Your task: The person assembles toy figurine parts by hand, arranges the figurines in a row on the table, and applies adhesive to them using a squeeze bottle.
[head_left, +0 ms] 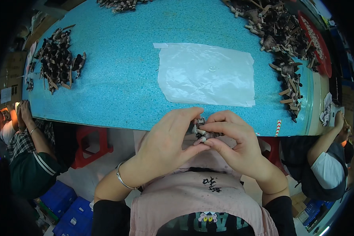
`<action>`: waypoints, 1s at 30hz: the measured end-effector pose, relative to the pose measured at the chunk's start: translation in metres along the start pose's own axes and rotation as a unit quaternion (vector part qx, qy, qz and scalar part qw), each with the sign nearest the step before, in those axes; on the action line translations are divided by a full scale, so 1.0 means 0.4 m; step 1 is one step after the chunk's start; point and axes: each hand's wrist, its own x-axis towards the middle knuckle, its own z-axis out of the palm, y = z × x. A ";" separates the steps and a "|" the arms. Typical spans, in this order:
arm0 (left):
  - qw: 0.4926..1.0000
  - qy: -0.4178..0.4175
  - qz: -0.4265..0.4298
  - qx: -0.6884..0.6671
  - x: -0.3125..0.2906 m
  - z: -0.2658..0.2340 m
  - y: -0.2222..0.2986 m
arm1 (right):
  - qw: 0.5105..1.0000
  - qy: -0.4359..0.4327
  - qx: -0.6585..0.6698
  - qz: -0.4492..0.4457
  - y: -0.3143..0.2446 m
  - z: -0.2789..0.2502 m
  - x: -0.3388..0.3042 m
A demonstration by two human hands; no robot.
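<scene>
A small figurine (201, 133), dark and grey with pale parts, is held just in front of the table's near edge. My left hand (165, 135) grips it from the left, thumb below and fingers above. From the right, my right hand (238, 143) pinches the same figurine between thumb and fingertips. My fingers cover much of it, so its full shape is hidden. Just beyond my hands, a whitish translucent sheet (206, 74) lies on the blue speckled table (118, 78).
Similar figurines pile up at the left (56, 59), the far edge (122, 4) and the right (281, 31). A red tray (322, 51) of small pale pieces stands far right. People sit at both sides. Red stools (92, 145) and blue crates (76, 216) are below.
</scene>
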 end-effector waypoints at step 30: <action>0.953 0.197 -0.073 -0.220 -0.018 0.021 -0.003 | 0.966 0.197 0.168 0.026 0.013 0.021 -0.014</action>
